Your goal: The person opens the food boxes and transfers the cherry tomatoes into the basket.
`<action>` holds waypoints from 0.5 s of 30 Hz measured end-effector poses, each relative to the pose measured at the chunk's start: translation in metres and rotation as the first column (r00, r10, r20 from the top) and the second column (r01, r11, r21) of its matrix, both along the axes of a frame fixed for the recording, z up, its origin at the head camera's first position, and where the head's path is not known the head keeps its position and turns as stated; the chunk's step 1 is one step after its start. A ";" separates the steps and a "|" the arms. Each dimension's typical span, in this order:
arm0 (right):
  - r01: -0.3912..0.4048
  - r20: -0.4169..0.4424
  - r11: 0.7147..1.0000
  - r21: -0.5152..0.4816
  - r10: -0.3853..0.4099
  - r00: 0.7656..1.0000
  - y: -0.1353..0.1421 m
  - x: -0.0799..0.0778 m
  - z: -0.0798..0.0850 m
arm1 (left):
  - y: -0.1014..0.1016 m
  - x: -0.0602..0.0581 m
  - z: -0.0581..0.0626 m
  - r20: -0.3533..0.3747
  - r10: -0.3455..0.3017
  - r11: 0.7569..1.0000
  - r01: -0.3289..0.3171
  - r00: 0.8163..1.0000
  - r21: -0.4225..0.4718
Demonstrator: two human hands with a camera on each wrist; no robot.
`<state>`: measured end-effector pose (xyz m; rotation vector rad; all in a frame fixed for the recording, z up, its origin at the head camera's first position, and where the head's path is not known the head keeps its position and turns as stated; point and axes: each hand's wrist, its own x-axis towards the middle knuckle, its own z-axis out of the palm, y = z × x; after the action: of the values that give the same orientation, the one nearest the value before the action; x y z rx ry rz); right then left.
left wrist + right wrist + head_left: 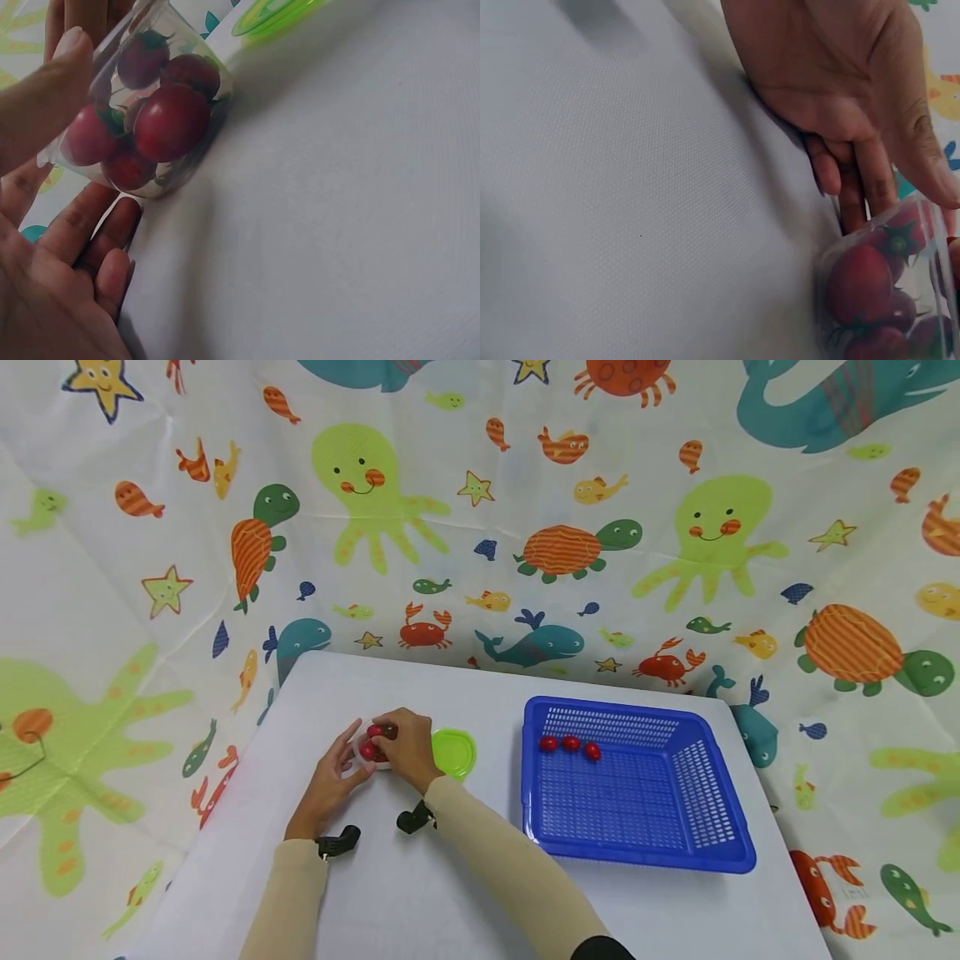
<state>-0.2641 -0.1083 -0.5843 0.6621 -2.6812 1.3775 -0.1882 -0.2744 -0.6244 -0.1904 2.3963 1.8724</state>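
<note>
A small clear plastic container (193, 156) stands tilted on the white tabletop, with several red cherry tomatoes (172, 122) inside, green stems on them. My left hand (328, 785) holds it from the left side, thumb (49, 97) near the rim and fingers around the wall. From the other side my right hand (408, 747) reaches over the opening, its fingers bent down and pinching a cherry tomato (374, 731) there. In the right wrist view the right thumb (919, 142) comes down at the container's rim; its tip's contact is partly hidden at the frame edge.
Right of the container lies a round bright green lid (453, 754). A blue plastic basket (637, 858) stands on the right of the white table (480, 910), with three red tomatoes (571, 743) near its back left corner. Behind hangs a sea-animal curtain (450, 527).
</note>
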 end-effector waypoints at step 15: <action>0.063 0.088 0.974 -0.219 -0.045 0.995 0.024 0.010 0.021 | -0.001 -0.003 -0.004 -0.014 -0.010 1.000 0.010 1.000 -0.018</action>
<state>-0.2540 -0.0840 -0.5629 0.5182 -2.5287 1.6911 -0.1909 -0.2755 -0.6281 -0.1669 2.4199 1.8547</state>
